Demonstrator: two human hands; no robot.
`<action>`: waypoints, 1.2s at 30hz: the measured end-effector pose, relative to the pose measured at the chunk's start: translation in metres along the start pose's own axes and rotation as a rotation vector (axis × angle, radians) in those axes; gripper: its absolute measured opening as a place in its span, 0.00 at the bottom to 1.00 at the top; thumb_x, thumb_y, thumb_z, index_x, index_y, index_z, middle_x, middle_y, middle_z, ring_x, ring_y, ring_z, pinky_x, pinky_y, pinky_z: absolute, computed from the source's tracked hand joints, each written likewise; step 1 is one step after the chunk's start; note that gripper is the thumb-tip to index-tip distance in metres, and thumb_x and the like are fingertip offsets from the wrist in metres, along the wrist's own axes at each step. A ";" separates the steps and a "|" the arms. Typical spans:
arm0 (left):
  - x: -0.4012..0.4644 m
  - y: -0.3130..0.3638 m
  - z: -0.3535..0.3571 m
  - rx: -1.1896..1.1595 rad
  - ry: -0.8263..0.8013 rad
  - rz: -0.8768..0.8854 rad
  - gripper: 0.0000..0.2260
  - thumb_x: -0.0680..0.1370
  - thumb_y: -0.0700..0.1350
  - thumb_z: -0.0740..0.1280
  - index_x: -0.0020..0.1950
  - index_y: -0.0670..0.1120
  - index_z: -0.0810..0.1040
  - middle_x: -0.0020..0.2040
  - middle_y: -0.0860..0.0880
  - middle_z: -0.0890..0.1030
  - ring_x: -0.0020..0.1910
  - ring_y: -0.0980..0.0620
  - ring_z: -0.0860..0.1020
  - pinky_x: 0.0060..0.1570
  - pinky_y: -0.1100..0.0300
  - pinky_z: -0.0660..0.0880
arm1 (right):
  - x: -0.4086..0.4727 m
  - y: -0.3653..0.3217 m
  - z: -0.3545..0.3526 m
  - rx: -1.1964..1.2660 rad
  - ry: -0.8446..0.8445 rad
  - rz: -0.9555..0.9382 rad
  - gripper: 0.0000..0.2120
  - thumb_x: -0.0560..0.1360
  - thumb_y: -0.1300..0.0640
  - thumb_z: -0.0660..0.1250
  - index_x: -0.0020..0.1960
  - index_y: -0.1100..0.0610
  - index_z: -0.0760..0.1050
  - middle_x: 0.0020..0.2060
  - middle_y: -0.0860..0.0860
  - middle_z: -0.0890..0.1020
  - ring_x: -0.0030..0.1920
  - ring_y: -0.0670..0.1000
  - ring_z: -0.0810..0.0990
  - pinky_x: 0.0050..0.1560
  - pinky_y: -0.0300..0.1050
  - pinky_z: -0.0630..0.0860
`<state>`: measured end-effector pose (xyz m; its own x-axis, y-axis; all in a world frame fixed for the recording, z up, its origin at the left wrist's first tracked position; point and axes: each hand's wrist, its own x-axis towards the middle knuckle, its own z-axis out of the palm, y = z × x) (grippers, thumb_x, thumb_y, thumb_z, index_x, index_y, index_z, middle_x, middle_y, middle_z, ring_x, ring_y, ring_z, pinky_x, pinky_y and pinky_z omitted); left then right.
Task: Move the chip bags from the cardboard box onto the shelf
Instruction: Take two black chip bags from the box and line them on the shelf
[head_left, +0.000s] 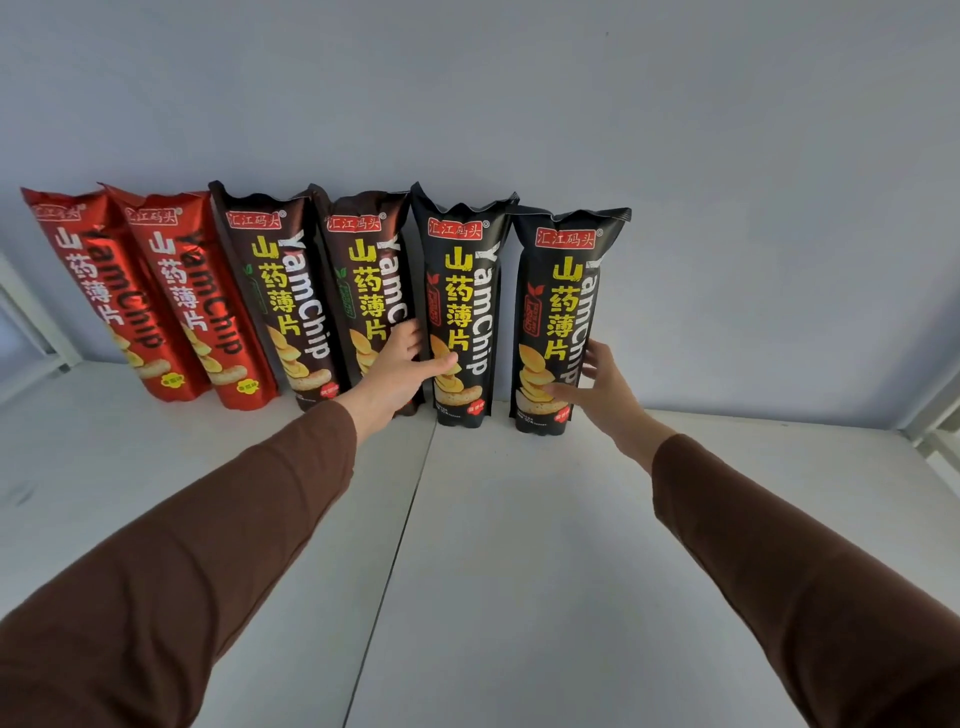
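Note:
Several tall "YamChip" bags stand upright in a row against the back wall of the white shelf (519, 545): two red bags (171, 291), two brown bags (291, 291) and two black ones. My left hand (400, 366) grips the left black bag (462, 301) low down, thumb across its front and fingers behind its left edge. My right hand (597, 382) holds the right black bag (558, 322) near its base, thumb on the front and fingers round its right edge. The cardboard box is out of view.
A pale blue wall (571, 104) backs the shelf. White metal shelf posts show at the far left (31, 322) and far right (935, 410). A seam (410, 509) runs down the shelf between two panels. Bare shelf surface lies right of the bags.

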<state>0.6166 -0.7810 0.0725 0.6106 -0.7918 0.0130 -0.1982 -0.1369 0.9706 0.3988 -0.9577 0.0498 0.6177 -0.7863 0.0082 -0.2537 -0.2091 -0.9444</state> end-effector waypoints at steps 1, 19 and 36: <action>-0.007 -0.001 0.000 0.009 0.005 -0.009 0.37 0.75 0.45 0.76 0.79 0.48 0.61 0.76 0.50 0.70 0.75 0.52 0.67 0.76 0.48 0.63 | -0.004 0.002 0.001 -0.037 0.030 0.000 0.36 0.74 0.58 0.76 0.76 0.55 0.61 0.72 0.53 0.71 0.69 0.54 0.71 0.64 0.54 0.73; -0.235 -0.052 -0.083 0.788 0.093 0.029 0.28 0.78 0.51 0.71 0.75 0.45 0.69 0.73 0.46 0.71 0.72 0.47 0.70 0.69 0.54 0.66 | -0.196 -0.032 0.103 -0.746 -0.146 -0.249 0.29 0.78 0.47 0.70 0.75 0.53 0.66 0.73 0.52 0.69 0.73 0.56 0.65 0.71 0.54 0.67; -0.575 -0.110 -0.151 0.804 0.431 -0.407 0.26 0.77 0.49 0.72 0.73 0.45 0.72 0.69 0.43 0.74 0.67 0.43 0.73 0.61 0.52 0.71 | -0.429 -0.036 0.267 -0.764 -0.663 -0.577 0.29 0.76 0.48 0.69 0.74 0.53 0.66 0.69 0.54 0.72 0.69 0.58 0.68 0.67 0.55 0.69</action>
<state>0.4031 -0.2206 -0.0050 0.9420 -0.3327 -0.0437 -0.2742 -0.8382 0.4714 0.3423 -0.4575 -0.0073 0.9987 -0.0492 -0.0149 -0.0510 -0.9103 -0.4108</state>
